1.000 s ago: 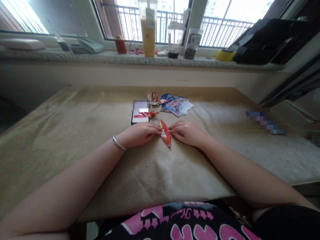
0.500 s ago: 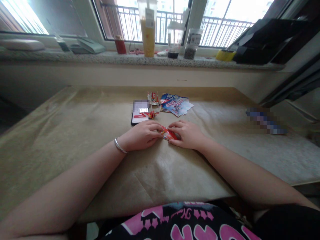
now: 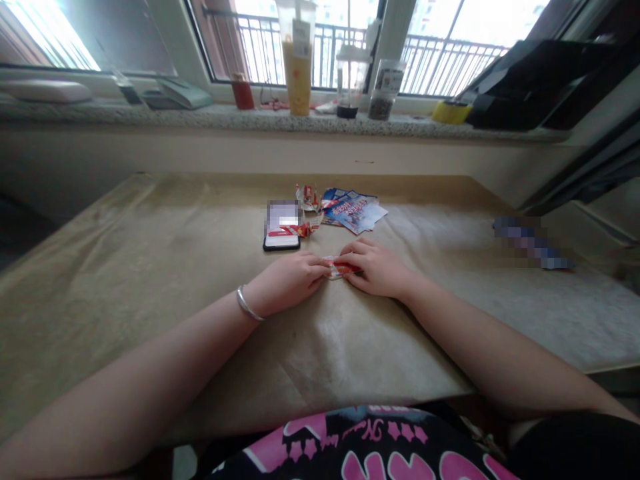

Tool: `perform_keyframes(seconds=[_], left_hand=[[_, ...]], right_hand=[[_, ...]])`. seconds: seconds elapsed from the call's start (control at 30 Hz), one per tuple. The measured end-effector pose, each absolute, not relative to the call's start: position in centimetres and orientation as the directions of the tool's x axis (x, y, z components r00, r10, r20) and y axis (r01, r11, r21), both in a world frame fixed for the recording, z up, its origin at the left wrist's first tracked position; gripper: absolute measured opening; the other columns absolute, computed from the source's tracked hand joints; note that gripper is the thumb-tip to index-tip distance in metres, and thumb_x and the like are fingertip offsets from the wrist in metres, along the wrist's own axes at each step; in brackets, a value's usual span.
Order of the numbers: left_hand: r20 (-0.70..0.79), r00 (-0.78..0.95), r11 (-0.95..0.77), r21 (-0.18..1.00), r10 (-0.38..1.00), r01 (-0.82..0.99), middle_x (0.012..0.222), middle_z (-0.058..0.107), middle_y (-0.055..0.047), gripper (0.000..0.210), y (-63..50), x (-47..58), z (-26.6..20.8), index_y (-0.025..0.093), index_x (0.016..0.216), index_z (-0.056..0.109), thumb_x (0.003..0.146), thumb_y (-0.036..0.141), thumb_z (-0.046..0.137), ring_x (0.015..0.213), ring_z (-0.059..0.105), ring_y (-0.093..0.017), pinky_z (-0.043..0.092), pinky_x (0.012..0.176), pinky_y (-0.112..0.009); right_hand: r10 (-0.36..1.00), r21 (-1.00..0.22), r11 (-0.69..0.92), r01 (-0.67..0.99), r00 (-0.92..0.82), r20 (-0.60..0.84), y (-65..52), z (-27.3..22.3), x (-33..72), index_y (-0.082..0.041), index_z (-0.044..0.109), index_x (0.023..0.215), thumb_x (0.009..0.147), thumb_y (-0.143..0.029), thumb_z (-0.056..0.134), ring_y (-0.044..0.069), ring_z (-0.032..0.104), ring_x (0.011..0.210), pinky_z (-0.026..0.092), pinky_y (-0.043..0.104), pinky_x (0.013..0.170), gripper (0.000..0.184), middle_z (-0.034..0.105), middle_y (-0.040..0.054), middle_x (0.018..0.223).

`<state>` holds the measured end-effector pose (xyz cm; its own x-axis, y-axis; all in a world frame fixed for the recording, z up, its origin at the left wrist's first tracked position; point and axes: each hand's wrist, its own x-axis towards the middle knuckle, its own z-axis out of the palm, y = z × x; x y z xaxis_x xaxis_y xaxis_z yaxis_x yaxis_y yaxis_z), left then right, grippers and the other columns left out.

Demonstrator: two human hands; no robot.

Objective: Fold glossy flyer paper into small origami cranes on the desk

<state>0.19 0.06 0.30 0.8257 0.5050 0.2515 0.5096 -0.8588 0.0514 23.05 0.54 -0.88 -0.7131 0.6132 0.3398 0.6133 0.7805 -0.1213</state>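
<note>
A small folded piece of red and white printed paper lies on the table between my hands. From the left, my left hand presses its fingertips on the paper's edge; a silver bangle circles that wrist. My right hand covers the right end of the paper, fingers bent over it. Part of the paper is hidden under the fingers. Just beyond are a folded red paper shape, partly over a phone with a lit screen, and a second folded paper shape.
Blue printed sheets lie fanned behind my right hand. At the table's far right is a blurred blue item. The stone windowsill carries a tall yellow-filled cup, a red container and yellow tape.
My left hand has shifted slightly down and right, its fingers drawn closer together. The paper between my hands now looks flatter and narrower, with less of its red side showing.
</note>
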Motion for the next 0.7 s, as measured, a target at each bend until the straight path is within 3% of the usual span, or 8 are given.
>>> perform_keyframes(seconds=[0.2,0.33,0.57,0.7], left_hand=[[0.185,0.781,-0.798,0.031,0.596,0.602,0.093,0.067,-0.008,0.02,-0.28,0.56,0.49,0.017,0.095,0.071,0.09,0.015,0.051,0.081,0.064,-0.017,0.052,0.074,-0.029],[0.191,0.788,-0.806,0.025,0.585,0.592,0.089,0.067,-0.007,0.021,-0.14,0.44,0.6,0.017,0.097,0.07,0.089,0.014,0.051,0.082,0.062,-0.017,0.051,0.075,-0.03],[0.209,0.765,-0.789,0.057,0.609,0.612,0.089,0.066,-0.007,0.02,-0.1,0.66,0.47,0.017,0.1,0.069,0.091,0.016,0.051,0.083,0.062,-0.017,0.049,0.075,-0.029],[0.239,0.754,-0.78,0.03,0.612,0.624,0.085,0.065,-0.006,0.019,-0.11,0.87,0.17,0.017,0.094,0.069,0.092,0.019,0.051,0.079,0.06,-0.017,0.047,0.071,-0.028]], right_hand=[[0.615,-0.167,0.785,0.596,-0.721,0.319,0.73,-0.86,23.11,-0.016,0.068,0.099,0.086,-0.024,0.056,0.021,0.057,0.093,0.046,0.034,0.083,0.02,0.067,0.0093,0.099],[0.601,-0.181,0.797,0.576,-0.731,0.322,0.8,-1.06,23.33,-0.017,0.07,0.097,0.088,-0.024,0.055,0.02,0.059,0.091,0.047,0.032,0.083,0.019,0.068,0.009,0.099],[0.573,-0.061,0.804,0.591,-0.746,0.339,0.38,-0.98,23.22,-0.021,0.071,0.104,0.091,-0.026,0.052,0.02,0.059,0.085,0.046,0.032,0.075,0.024,0.069,0.0079,0.092],[0.534,-0.043,0.827,0.56,-0.761,0.368,0.03,-0.99,22.68,-0.018,0.071,0.098,0.089,-0.021,0.052,0.021,0.057,0.087,0.046,0.033,0.078,0.022,0.067,0.0098,0.095]])
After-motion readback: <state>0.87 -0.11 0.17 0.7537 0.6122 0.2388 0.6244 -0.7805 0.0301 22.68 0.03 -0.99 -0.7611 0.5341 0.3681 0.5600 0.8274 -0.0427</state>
